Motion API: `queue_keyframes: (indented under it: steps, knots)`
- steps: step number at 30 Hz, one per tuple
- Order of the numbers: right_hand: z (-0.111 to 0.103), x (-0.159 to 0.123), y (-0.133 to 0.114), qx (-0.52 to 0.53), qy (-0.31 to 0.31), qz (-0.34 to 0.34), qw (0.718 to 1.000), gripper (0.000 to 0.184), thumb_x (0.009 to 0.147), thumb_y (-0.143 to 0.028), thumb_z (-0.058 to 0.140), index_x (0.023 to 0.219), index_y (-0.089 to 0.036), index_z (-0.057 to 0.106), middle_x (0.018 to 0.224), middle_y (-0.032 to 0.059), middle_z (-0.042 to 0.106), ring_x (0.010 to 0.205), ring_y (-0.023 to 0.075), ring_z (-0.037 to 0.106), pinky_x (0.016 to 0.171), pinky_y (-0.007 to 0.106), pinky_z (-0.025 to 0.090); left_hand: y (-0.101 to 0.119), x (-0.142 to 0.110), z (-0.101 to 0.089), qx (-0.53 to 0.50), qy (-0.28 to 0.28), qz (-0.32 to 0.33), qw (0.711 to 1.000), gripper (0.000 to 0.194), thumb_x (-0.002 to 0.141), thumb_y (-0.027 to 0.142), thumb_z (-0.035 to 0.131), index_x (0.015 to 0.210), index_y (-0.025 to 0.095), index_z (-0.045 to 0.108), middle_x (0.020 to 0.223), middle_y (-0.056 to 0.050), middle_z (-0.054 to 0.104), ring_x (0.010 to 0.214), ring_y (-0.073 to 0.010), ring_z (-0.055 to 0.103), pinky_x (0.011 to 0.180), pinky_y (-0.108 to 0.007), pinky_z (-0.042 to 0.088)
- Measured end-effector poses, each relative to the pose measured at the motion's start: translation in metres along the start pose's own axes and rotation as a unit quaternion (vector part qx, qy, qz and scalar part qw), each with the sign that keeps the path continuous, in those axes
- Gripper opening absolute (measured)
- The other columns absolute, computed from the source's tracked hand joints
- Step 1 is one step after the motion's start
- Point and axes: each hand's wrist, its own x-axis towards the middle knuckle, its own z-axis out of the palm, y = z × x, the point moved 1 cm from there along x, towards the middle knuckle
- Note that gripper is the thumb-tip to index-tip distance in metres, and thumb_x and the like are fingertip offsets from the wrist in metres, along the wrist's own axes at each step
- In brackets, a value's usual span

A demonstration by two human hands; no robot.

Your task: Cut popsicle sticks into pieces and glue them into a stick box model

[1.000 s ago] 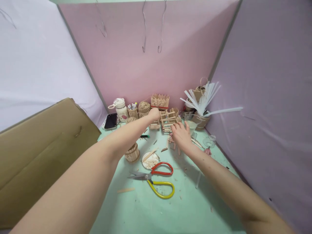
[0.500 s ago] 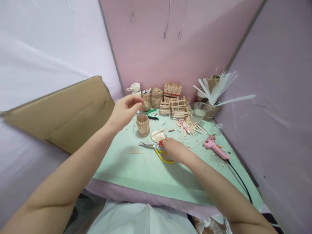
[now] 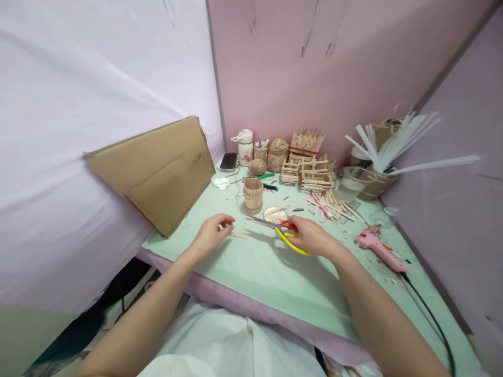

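My right hand (image 3: 312,235) grips a pair of scissors (image 3: 293,245) with yellow and red handles. The blades point left and are held a little above the table. My left hand (image 3: 212,232) is low over the table, its fingers loosely bent and apart, with nothing visible between them. Just beside its fingertips lies a thin wooden stick (image 3: 240,236). Behind the blades sits a round white lid (image 3: 275,214) with wood pieces on it. A small barrel-shaped cup of wooden sticks (image 3: 253,196) stands upright beyond both hands.
A cardboard sheet (image 3: 165,178) leans at the left. Along the back stand a white bottle (image 3: 245,146), twine balls (image 3: 258,166) and stick crates (image 3: 316,175). Loose sticks (image 3: 338,205) and a pink glue gun (image 3: 381,250) with a black cord lie at the right.
My left hand has come down towards the thin stick on the table. My right hand has lifted the scissors off the tabletop. The view has turned left.
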Motion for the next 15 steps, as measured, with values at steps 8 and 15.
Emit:
queue_keyframes:
  steps: [8, 15]
  knots:
    - [0.007, 0.017, 0.015, 0.286, 0.157, 0.055, 0.944, 0.034, 0.069, -0.049, 0.062, 0.069, -0.021, 0.042, 0.061, -0.006, 0.045, 0.055, 0.0099, 0.039, 0.051, 0.021, 0.03, -0.006, 0.003, 0.032, 0.116, -0.119, 0.056, 0.984, 0.015, 0.076, 0.027, 0.052, 0.086, 0.02, 0.062, 0.094, -0.007, 0.056, 0.095, -0.0233, 0.05, 0.085, -0.036, 0.041]
    - [0.006, 0.025, 0.024, 0.531, 0.22, 0.085, 0.814, 0.032, 0.069, -0.044, 0.064, 0.072, -0.022, 0.042, 0.05, -0.0084, 0.043, 0.044, 0.0076, 0.038, 0.042, 0.02, 0.029, -0.008, 0.002, 0.034, 0.104, -0.105, 0.06, 0.987, 0.007, 0.076, 0.025, 0.052, 0.075, 0.02, 0.057, 0.084, -0.005, 0.057, 0.084, -0.0204, 0.051, 0.077, -0.033, 0.041]
